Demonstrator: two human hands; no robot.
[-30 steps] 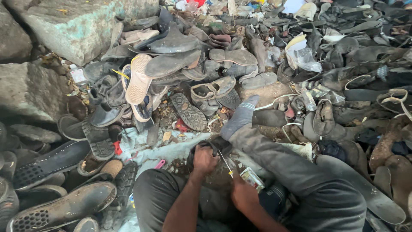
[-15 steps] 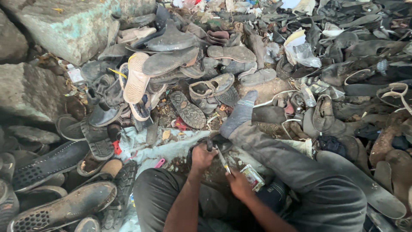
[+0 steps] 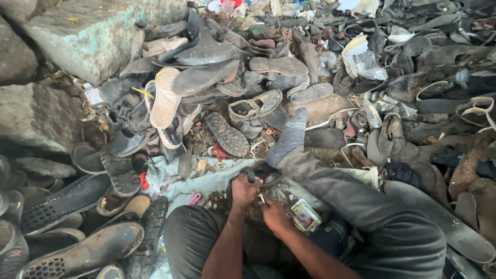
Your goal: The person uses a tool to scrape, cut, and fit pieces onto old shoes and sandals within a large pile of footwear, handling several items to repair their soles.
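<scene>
Black sandal (image 3: 261,175) gripped by left hand (image 3: 244,190), right hand (image 3: 273,216) — small tool

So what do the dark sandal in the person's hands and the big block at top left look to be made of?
The dark sandal, gripped by the left hand with the right hand beside it, looks like matte black rubber or plastic: dull, smooth strap, no weave. The block looks like rough stone or concrete: grey, chipped, greenish stains.
</scene>
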